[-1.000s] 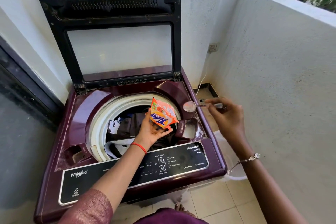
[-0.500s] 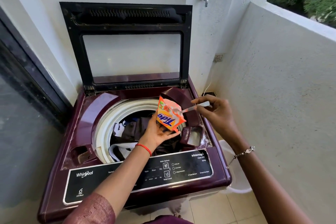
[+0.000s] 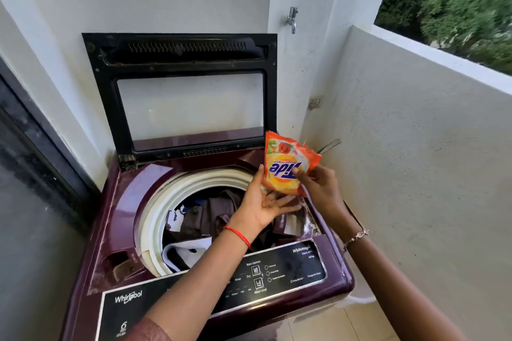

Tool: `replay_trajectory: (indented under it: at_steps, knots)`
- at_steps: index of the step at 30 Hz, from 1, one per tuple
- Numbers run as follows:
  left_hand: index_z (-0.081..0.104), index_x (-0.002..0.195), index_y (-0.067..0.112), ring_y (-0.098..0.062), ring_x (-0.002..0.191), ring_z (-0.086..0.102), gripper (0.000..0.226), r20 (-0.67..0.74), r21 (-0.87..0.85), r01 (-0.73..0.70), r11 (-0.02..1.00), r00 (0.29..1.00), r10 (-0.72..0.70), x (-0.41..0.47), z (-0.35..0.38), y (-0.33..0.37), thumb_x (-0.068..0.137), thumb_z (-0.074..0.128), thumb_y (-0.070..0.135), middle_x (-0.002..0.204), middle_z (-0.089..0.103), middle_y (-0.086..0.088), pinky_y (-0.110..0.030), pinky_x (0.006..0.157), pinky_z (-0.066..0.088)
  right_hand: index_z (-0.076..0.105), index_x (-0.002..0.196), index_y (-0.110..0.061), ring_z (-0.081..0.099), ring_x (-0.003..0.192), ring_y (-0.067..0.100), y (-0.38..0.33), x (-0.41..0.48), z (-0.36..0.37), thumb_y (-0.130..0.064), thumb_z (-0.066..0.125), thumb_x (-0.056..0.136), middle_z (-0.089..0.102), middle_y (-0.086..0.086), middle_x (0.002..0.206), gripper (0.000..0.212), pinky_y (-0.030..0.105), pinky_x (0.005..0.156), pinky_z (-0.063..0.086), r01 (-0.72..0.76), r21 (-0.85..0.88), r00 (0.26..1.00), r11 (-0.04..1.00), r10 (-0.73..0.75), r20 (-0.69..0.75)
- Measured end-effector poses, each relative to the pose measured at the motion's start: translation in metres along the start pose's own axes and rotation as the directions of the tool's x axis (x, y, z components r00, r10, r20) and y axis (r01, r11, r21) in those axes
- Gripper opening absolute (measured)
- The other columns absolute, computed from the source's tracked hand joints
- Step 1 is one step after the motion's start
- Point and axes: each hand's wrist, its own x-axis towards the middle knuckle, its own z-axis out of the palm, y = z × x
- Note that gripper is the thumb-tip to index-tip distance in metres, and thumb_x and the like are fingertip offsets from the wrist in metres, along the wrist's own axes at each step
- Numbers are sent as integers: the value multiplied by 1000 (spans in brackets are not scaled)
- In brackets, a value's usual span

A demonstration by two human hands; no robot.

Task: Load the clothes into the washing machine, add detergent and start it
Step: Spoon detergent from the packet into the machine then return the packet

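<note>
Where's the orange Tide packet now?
Head view, right of centre: the Tide packet sits between the left hand and right hand, above the washing machine's right rear corner.

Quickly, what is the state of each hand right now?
Left hand: open, fingers straight under the detergent packet.
Right hand: pinches the packet, thumb on its front.

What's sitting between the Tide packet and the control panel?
In the head view, the open left hand lies just below the Tide packet, then the machine's dispenser tray before the control panel.
</note>
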Motion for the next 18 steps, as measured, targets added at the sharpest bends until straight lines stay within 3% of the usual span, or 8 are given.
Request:
replay_trajectory:
  at_steps: [2, 4, 6, 8, 11, 14, 18]
  knots:
    - [49, 124, 13, -36, 130, 40, 51, -65, 146, -47, 988, 996, 57, -5, 0, 3, 90, 46, 51, 128, 53, -9, -61, 92, 41, 62, 83, -8, 66, 57, 2, -7, 3, -8, -5, 57, 89, 69, -6, 69, 9, 14, 50, 51, -35, 16, 998, 999, 36, -57]
    - [42, 132, 21, -24, 135, 35, 50, -10, 300, -179, 937, 982, 191, -8, 1, 9, 88, 58, 38, 138, 47, -2, -59, 102, 30, 63, 87, -6, 68, 59, 6, -14, 4, -18, -9, 57, 90, 70, 3, 78, 7, 18, 51, 52, -87, 12, 994, 996, 88, -65]
    - [50, 123, 22, -16, 119, 51, 47, 153, 484, -279, 829, 960, 234, -11, 10, 12, 80, 69, 22, 121, 61, 2, -51, 98, 36, 62, 91, -4, 69, 67, 16, -23, 2, -31, -11, 57, 89, 70, 12, 88, 8, 26, 58, 57, -109, 7, 991, 994, 109, -75]
    - [55, 117, 12, -11, 92, 63, 43, 261, 622, -338, 706, 940, 220, -10, 25, 15, 78, 70, 4, 98, 67, 3, -36, 84, 49, 60, 86, -11, 68, 66, 14, -36, -6, -45, -12, 56, 89, 69, 9, 86, 5, 22, 57, 57, -125, -25, 988, 992, 122, -99]
    - [63, 96, 5, -6, 64, 67, 28, 361, 656, -413, 632, 907, 219, 0, 56, 12, 72, 70, -8, 79, 69, 2, -19, 61, 56, 60, 86, -11, 68, 61, 7, -52, -19, -75, -11, 55, 90, 69, 4, 82, 7, 19, 53, 56, -142, 42, 982, 989, 146, -120]
    - [64, 85, 9, -8, 63, 66, 24, 415, 677, -426, 601, 894, 166, 11, 96, -5, 71, 71, -9, 75, 69, 2, -19, 56, 55, 60, 93, -12, 69, 74, 13, -66, -27, -115, -14, 59, 87, 69, 7, 92, 6, 25, 65, 59, -155, 11, 975, 988, 155, -160]
    - [60, 107, -1, -14, 76, 66, 33, 498, 687, -442, 577, 864, 68, 19, 159, -38, 75, 70, -4, 89, 67, -4, -20, 61, 58, 63, 93, -13, 69, 80, 16, -82, -38, -178, -5, 71, 74, 70, 6, 92, 22, 23, 66, 58, -128, -88, 968, 988, 105, -229]
